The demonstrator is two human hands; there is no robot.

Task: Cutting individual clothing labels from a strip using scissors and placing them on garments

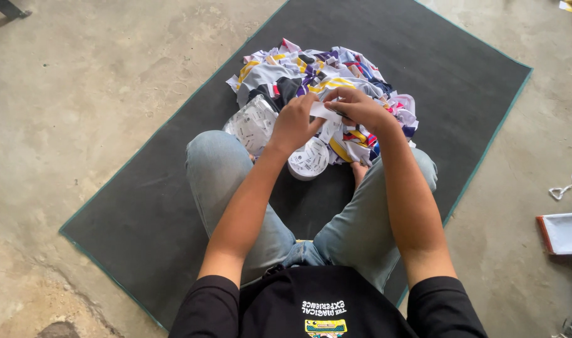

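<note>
Person, seated cross-legged on a mat; black shirt and blue jeans nearest the camera, knees spread left and right.

Dark grey mat [142, 206]: green-edged, laid on a bare concrete floor [79, 94]; carries the person and all items below.

Roll of white printed labels [309, 161]: stands on the mat between the shins, just below the hands.

Left hand [293, 123]: fingers curled shut, pinching the left end of a small white label [324, 112].

Right hand [360, 107]: fingers closed on the right end of the same label; the two hands almost touching, label stretched between them, held above the near edge of the cloth heap.

Loose strip of white printed labels [253, 122]: crumpled, lying left of the left hand, against the heap.

Heap of garments [311, 72]: white, grey, yellow, purple and red pieces, piled on the mat just beyond the hands.

Flat white sheet with orange edge [564, 233]: on the floor, right of the mat, well apart.

Small white scrap [562, 189]: on the floor, near that sheet.
</note>
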